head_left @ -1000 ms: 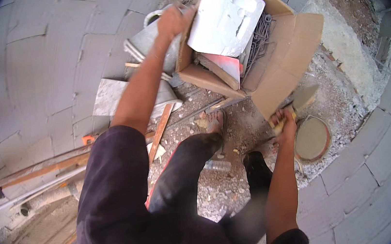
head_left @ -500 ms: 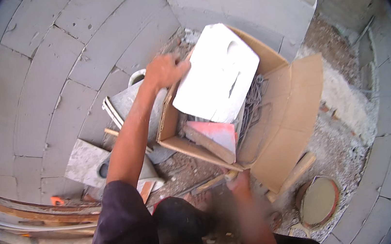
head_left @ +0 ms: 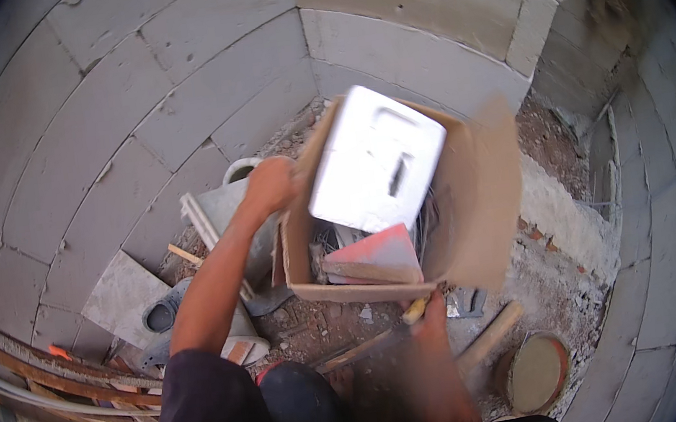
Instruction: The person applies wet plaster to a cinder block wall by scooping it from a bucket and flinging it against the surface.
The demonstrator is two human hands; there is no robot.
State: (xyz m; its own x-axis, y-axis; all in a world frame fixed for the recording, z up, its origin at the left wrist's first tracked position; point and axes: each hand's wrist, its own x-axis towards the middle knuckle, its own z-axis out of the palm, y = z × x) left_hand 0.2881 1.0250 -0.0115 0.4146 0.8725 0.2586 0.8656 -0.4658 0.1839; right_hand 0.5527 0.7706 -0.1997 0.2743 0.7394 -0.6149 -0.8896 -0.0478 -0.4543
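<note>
An opened cardboard box [head_left: 356,291] is tilted in front of me. My left hand [head_left: 272,185] is closed at its left rim, with the fingertips hidden. At the near right corner, my right hand [head_left: 429,318] grips the box's lower edge, blurred and partly hidden. A short yellow handle-like piece [head_left: 416,309] shows beside that hand; whether it is held is unclear. A white foam block [head_left: 374,160] with recesses leans inside the box. Below it lie a red-and-grey wedge-shaped piece [head_left: 377,257] and thin wiry items, partly covered.
Grey block walls [head_left: 194,68] enclose the corner. On the left are a pale bucket [head_left: 228,212] on its side, a grey pipe fitting [head_left: 161,315] and a flat slab [head_left: 124,288]. Wood strips [head_left: 54,372] lie lower left. A round container [head_left: 537,372] and timber [head_left: 493,335] lie right.
The box has turned and shifted, and its right flap stands more upright. The foam block has moved with it. My left hand is now lower at the rim, and the whole view has shifted.
</note>
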